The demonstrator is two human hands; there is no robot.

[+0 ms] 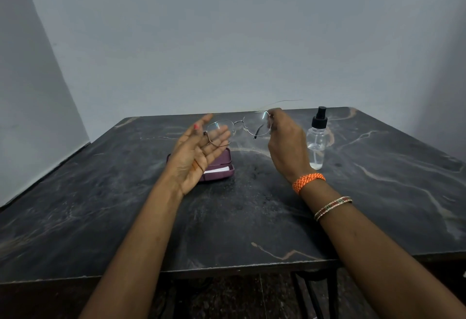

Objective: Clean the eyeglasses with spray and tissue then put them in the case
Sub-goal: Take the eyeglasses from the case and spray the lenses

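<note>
Thin metal-framed eyeglasses [238, 127] hang above the table. My right hand [285, 139] pinches them at the right hinge, with one temple sticking up toward the wall. My left hand [199, 152] is open, palm up, its fingers spread just under the left lens; whether it touches the frame I cannot tell. A maroon glasses case [222, 165] lies open on the table beneath my left hand, partly hidden by it, with a white tissue [216, 169] inside. A clear spray bottle [318, 139] with a black nozzle stands upright right of my right hand.
The dark marble table [252, 218] has its front edge near me and its far edge close to a grey wall. Another wall closes the left side. Orange thread and bangles circle my right wrist.
</note>
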